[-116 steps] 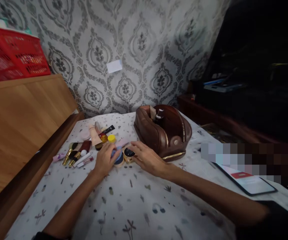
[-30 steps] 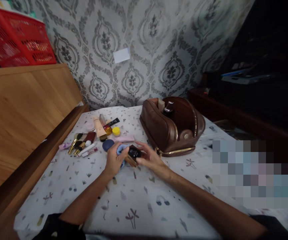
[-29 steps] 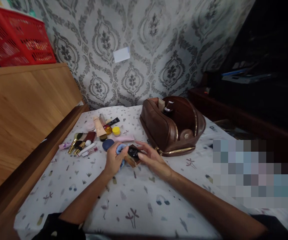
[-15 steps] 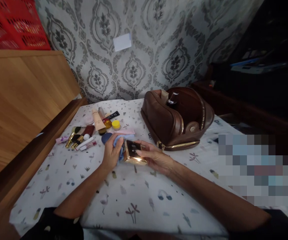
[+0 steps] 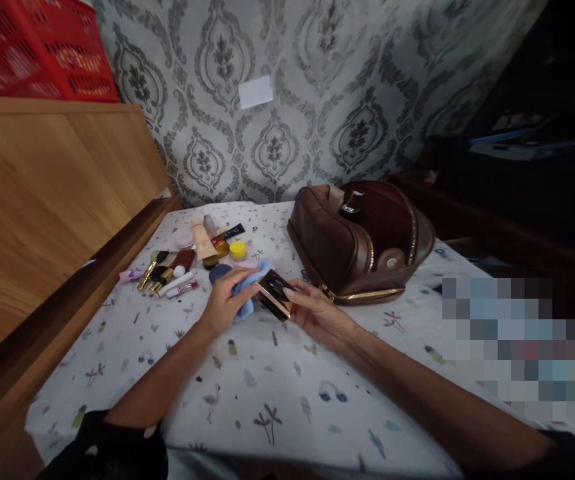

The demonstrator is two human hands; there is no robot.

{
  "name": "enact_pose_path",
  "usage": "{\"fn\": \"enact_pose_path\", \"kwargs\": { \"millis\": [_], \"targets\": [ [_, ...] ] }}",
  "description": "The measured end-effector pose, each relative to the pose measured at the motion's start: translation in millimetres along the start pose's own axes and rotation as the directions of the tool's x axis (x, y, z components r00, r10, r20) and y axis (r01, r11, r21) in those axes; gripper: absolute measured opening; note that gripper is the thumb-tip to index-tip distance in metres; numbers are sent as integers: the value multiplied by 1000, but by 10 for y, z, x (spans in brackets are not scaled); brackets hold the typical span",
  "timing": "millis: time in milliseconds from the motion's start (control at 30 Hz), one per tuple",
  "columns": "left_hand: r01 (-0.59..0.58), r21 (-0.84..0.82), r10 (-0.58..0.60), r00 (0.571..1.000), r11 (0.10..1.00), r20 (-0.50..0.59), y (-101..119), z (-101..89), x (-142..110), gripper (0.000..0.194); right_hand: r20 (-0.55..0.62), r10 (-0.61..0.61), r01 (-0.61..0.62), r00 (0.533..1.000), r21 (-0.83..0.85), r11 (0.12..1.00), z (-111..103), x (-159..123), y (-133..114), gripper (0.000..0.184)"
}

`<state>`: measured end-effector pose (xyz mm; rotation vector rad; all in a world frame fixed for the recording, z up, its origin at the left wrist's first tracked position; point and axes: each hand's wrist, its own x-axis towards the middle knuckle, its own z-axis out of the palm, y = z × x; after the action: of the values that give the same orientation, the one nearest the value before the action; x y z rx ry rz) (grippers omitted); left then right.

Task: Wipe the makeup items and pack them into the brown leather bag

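Observation:
In my right hand (image 5: 320, 312) is a black and gold makeup compact (image 5: 273, 293), gripped at its right side with the thumb on top. My left hand (image 5: 224, 303) is closed on a light blue cloth (image 5: 246, 299), which lies against the compact's left edge. Both hands are over the printed white tablecloth (image 5: 247, 380). Just beyond the left hand, partly covered by it, sits a dark blue round item (image 5: 218, 272). A brown cosmetic bag (image 5: 332, 233) stands unzipped beyond my right hand, with a dark silver-trimmed item (image 5: 352, 203) showing in its opening.
To the left lies a cluster of cosmetics: a beige tube (image 5: 203, 240), a yellow-lidded jar (image 5: 238, 251), gold-handled brushes (image 5: 150, 273) and a white tube (image 5: 176, 285). A wooden panel (image 5: 57, 187) borders the left side, with a red basket (image 5: 52, 53) above. Patterned wallpaper (image 5: 287, 133) rises behind.
The compact has been tilted, so its gold side faces differently. The blue cloth has shifted up along its edge with my left hand. The whole view has moved slightly.

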<state>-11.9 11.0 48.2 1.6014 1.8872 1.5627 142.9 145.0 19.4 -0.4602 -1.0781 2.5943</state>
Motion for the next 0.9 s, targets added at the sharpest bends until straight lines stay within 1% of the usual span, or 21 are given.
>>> {"fn": "enact_pose_path", "kwargs": {
  "millis": [100, 133, 200, 300, 367, 433, 533, 600, 633, 667, 733, 800, 900],
  "targets": [
    [115, -21, -117, 986, 993, -122, -7, -8, 7, 29, 6, 12, -12, 1000, -9, 1000, 5, -15, -5, 36],
    [136, -19, -138, 978, 990, -155, -9, -10, 9, 28, 15, 16, -16, 1000, -19, 1000, 11, -25, -12, 35],
    [136, 3, -132, 969, 991, -210, -12, -9, 12, 24, 58, 41, -38, 997, -42, 998, 28, -48, -37, 39],
    [88, 51, -73, 965, 995, -253, -2, 6, 6, 23, 161, 109, -98, 981, -79, 992, 55, -85, -79, 59],
    [44, 78, -24, 969, 996, -244, 20, 13, -9, 23, 209, 143, -125, 967, -97, 987, 67, -99, -89, 64],
    [-26, 82, 41, 981, 996, -189, 44, 12, -30, 26, 219, 139, -121, 966, -93, 988, 74, -100, -79, 60],
    [-138, 59, 141, 989, 989, -47, 48, 6, -59, 43, 161, 73, -66, 984, -51, 997, 78, -86, -46, 53],
    [-169, 73, 167, 986, 983, 21, 22, 10, -65, 57, 115, 33, -30, 993, -24, 999, 72, -72, -30, 51],
    [-168, 89, 166, 985, 982, 37, 7, 14, -63, 60, 101, 22, -21, 995, -12, 1000, 63, -65, -26, 49],
    [-160, 104, 157, 987, 982, 39, -7, 18, -60, 58, 93, 20, -20, 995, 4, 1000, 50, -58, -24, 47],
    [-131, 124, 130, 991, 984, 14, -21, 23, -49, 46, 82, 30, -33, 996, 43, 999, 11, -42, -26, 39],
    [-90, 130, 95, 995, 987, -36, -12, 19, -41, 35, 72, 43, -47, 996, 67, 997, -36, -27, -29, 33],
    [-26, 149, 46, 990, 988, -130, 22, 10, -41, 25, 72, 73, -76, 995, 50, 996, -82, -15, -32, 30]
  ]
}}
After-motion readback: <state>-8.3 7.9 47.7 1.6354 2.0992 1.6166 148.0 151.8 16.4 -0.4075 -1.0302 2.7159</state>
